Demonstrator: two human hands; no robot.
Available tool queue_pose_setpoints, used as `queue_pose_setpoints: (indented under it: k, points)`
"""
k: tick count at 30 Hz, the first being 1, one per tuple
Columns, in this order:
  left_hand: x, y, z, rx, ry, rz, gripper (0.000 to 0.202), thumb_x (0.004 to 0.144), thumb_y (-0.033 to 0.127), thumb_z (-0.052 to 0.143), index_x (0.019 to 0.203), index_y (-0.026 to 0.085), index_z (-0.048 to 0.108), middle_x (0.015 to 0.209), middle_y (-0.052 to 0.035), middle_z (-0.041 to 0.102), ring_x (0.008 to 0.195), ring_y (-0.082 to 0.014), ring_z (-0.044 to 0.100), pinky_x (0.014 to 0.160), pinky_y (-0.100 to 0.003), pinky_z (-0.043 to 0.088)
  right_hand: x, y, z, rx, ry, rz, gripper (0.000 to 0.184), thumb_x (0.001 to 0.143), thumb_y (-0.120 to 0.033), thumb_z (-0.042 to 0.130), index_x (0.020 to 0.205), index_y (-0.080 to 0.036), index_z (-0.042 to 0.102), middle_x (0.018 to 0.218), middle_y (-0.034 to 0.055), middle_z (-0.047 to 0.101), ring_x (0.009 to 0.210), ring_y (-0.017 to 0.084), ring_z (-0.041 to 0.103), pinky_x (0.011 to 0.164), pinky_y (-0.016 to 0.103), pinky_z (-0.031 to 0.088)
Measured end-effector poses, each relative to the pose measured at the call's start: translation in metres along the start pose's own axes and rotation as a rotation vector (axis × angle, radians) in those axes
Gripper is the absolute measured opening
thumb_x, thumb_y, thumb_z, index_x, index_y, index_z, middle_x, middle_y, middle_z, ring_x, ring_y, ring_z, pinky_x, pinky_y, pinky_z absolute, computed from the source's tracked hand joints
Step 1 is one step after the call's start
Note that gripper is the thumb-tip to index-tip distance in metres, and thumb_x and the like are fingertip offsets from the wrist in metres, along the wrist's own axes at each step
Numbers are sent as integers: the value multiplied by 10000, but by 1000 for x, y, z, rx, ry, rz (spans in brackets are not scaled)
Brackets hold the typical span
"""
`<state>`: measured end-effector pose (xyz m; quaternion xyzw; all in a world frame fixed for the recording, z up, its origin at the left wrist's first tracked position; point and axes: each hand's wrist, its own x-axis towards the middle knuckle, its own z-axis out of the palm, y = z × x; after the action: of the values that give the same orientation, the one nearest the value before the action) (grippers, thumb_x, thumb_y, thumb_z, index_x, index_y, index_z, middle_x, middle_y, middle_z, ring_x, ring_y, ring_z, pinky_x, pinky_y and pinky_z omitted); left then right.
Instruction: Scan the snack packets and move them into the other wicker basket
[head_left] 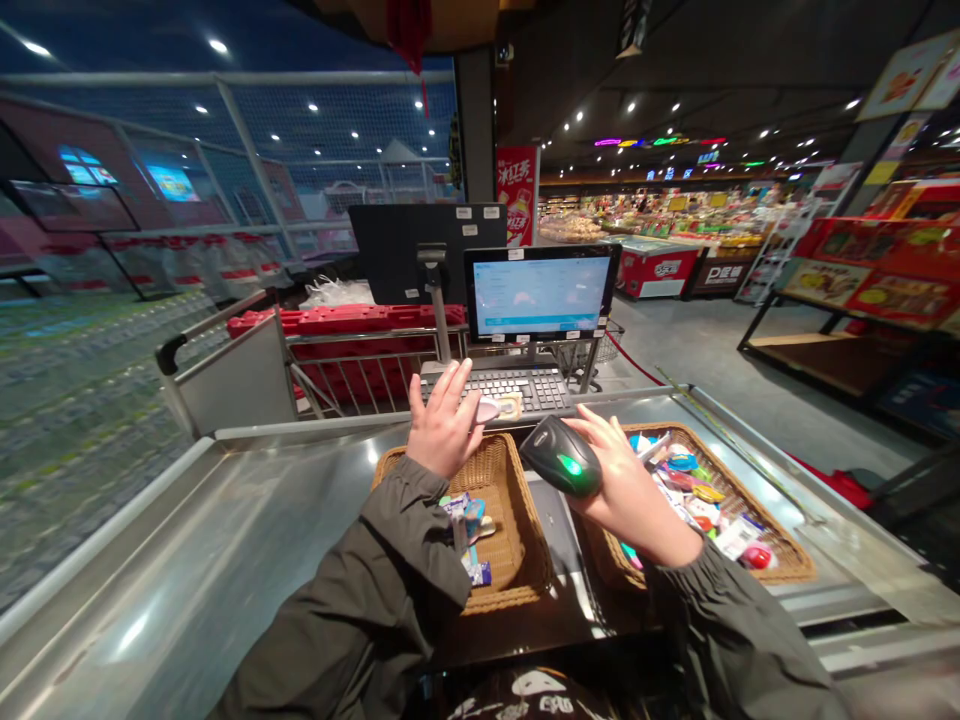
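Note:
My left hand (442,420) is raised over the left wicker basket (525,560), fingers stretched up, with a small pink item (487,411) held against the palm by the thumb side. My right hand (619,480) grips a black handheld barcode scanner (561,457) with a green light, its head turned toward the pink item. The left basket holds a few small packets (469,520). The right wicker basket (780,560) is heaped with several colourful small packets (697,495).
A steel checkout counter (225,540) carries both baskets. Behind them stand a keyboard (517,385), a lit screen (538,293) and a black monitor back (405,245). Red shopping baskets (337,345) sit behind a rail. Shop shelves (877,270) are at right.

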<state>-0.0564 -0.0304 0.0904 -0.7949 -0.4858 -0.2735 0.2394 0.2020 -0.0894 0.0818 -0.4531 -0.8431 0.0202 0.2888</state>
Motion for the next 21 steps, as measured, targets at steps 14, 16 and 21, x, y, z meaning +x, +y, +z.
queue_pose_setpoints:
  k: [14,16,21]
  points:
    - [-8,-3,18,-42,-8,7,277,822,320,603,1068,198,641,1538,-146,366,1411,-314,366,1190,-599,-2,-8,9,2,-26,14,54,503,714,-195,594,1217,-176,575,1401,156,513,1433,390,289,1134,684,189]
    - [-12,-4,22,-48,-39,7,276,811,320,615,1055,194,640,1543,-147,358,1411,-319,364,1186,-608,18,-11,10,2,-32,11,56,517,718,-195,589,1234,-174,565,1400,154,514,1434,387,289,1134,680,200]
    - [-29,-9,38,-63,-143,11,218,799,293,618,986,184,643,1535,-155,372,1401,-328,374,1169,-640,64,-18,16,4,-38,-1,49,508,736,-211,596,1240,-174,559,1404,156,507,1437,388,280,1131,673,224]
